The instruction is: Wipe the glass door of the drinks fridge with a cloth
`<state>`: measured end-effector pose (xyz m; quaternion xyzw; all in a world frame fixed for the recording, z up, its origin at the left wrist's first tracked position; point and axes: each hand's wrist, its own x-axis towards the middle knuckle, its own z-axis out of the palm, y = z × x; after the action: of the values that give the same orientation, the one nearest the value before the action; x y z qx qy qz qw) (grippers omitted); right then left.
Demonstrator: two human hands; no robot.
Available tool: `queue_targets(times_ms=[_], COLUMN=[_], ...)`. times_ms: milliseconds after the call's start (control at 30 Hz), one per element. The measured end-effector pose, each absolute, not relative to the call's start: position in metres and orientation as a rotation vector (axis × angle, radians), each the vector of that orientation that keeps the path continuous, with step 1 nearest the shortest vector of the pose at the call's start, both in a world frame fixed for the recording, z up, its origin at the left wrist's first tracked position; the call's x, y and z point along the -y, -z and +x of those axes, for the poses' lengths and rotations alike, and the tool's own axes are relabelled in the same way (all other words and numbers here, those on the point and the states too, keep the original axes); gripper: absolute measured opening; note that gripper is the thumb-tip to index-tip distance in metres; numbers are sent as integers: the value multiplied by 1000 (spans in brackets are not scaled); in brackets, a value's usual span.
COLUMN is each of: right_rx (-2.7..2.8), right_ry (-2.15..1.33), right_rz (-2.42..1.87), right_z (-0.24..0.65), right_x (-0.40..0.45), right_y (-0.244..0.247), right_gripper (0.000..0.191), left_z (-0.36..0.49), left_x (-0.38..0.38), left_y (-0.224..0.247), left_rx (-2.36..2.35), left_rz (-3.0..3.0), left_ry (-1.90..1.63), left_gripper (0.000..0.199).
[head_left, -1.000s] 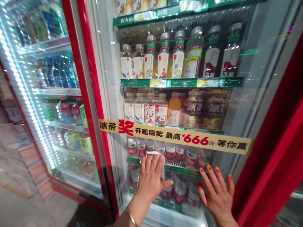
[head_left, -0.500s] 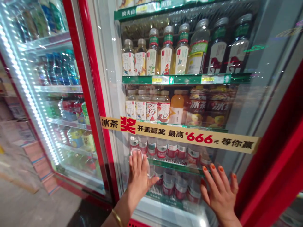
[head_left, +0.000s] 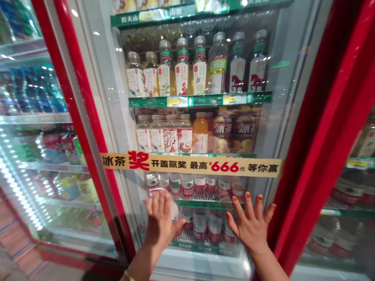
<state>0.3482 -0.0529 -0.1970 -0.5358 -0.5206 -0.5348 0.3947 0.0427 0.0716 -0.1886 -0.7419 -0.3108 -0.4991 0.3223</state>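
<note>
My left hand (head_left: 159, 219) lies flat over a white cloth (head_left: 175, 210), pressing it to the glass door (head_left: 202, 265) of a red-framed drinks fridge. The cloth shows past the fingertips and along the hand's right side; the palm hides the rest. To the right, my right hand (head_left: 252, 227) has its fingers spread against the same glass, with nothing under it that I can see. Above both hands a yellow printed strip (head_left: 187, 164) runs across the door. Behind the glass, small red-labelled water bottles (head_left: 187, 186) stand near the fingertips.
Tea and juice bottles (head_left: 182, 74) fill the shelves inside. A second lit fridge (head_left: 58, 156) stands at the left, beyond a red frame post (head_left: 84, 101). Another red post (head_left: 319, 148) and more bottles (head_left: 348, 193) are at the right. Stacked cartons (head_left: 17, 238) sit at lower left.
The view has turned right, so the door sits further left and the right-hand fridge shows more. Both hands stay at the lower glass, with the cloth still under my left hand.
</note>
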Motion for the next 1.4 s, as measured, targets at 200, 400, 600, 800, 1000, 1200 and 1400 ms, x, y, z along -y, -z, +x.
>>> queue_targets(times_ms=[200,400,600,800,1000,1200,1400], right_rx=[1280,1327,1290,1252,1351,1321,1362], right_ry=[1329,1269,1170,1370,1411,1408,1267], right_rz=[-1453,-1442,-1367,-1323,-1360,-1336,-1414], right_z=[342,340,329,336,366,366,358], right_x=[48,60,89,67,45,44,52], right_y=[198,195,130,-17,-85,-82,-87], right_gripper=[94,86,78,85,82,72,72], left_z=[64,106,29,51,-23,4,-9], left_x=[-75,-45,-84,-80,-121,-108,-97], left_y=[151,199,80,25,-35,-112,-70], left_rx=[1264,660,1175,620,821,842,432], left_rz=[-1853,-2209,-1939,-2105,-2024,-2024,-2397], left_ry=[1638,1142,1594,1136,1238,1379,634], left_gripper=[110,97,89,113,102,110,102])
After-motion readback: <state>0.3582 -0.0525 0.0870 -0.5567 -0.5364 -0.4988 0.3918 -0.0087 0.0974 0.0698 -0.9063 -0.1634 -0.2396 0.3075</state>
